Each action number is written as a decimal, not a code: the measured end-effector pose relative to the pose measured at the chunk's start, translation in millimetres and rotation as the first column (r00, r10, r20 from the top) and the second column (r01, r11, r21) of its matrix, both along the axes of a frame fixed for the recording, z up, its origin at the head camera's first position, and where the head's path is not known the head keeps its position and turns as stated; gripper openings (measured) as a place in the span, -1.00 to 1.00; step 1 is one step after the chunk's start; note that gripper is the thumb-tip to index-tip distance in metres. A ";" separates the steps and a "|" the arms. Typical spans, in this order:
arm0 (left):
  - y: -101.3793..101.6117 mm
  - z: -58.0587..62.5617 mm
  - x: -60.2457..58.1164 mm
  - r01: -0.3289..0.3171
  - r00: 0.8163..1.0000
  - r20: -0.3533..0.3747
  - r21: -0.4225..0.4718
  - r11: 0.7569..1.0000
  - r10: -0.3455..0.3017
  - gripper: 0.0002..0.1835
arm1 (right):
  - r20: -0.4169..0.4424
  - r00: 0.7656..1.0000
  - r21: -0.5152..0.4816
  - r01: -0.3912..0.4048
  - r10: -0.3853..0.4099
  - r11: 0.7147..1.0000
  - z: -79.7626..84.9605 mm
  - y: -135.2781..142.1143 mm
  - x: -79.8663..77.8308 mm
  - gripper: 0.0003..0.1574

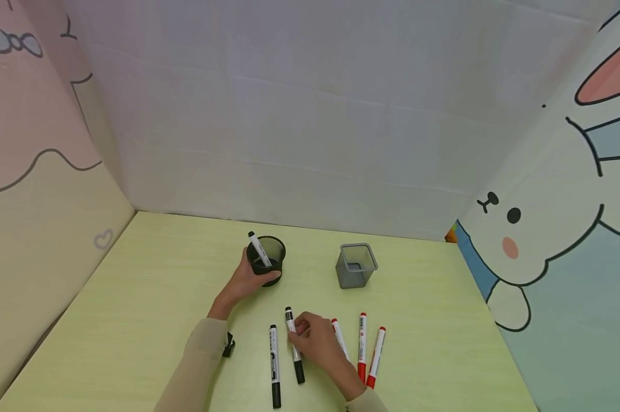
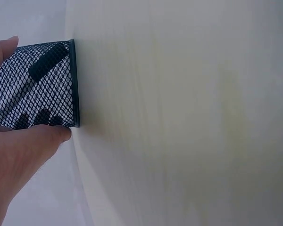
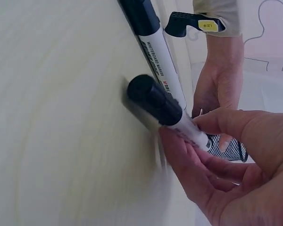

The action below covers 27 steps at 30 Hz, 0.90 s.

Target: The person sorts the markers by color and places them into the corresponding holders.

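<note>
My left hand (image 1: 246, 281) grips a round black mesh pen cup (image 1: 275, 247) from its left side, fingers behind and thumb in front. One white marker with a black cap (image 1: 259, 248) leans inside that cup. Through the mesh in the left wrist view, the dark end of the marker (image 2: 48, 62) shows. Lower down, my right hand (image 1: 317, 341) pinches a black-capped whiteboard marker (image 1: 297, 366) between thumb and fingers. A second black whiteboard marker (image 1: 275, 366) lies just left of it. In the right wrist view the pinched marker (image 3: 155, 100) has its black end towards the camera.
A square grey mesh pen holder (image 1: 355, 269) stands at the back right of the table (image 1: 433, 320). Several red-and-white markers lie right of my right hand, one red marker (image 1: 362, 346) among them. A white cloth wall (image 1: 310, 126) rises behind the table.
</note>
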<state>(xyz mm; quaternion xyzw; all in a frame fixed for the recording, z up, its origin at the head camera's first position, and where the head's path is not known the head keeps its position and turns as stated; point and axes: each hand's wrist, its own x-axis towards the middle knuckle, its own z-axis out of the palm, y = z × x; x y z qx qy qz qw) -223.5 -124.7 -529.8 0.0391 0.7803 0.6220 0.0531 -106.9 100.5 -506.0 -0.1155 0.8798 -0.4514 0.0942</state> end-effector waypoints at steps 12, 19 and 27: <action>-0.1 -0.6 -0.6 -0.007 1.000 0.008 -0.031 0.999 0.008 0.10 | 0.073 0.997 -0.183 0.032 -0.019 0.983 4.1 9.2 -4.5 -0.71; 0.0 -0.1 -0.4 -0.009 1.000 0.011 -0.025 1.000 0.009 0.12 | 0.050 0.997 -0.212 0.073 -0.064 0.975 7.0 10.0 -9.7 -0.69; 0.5 0.2 0.1 -0.005 1.000 0.015 -0.036 0.999 0.005 0.10 | 0.003 0.994 -0.222 0.109 -0.111 0.969 13.0 8.4 -15.6 -0.70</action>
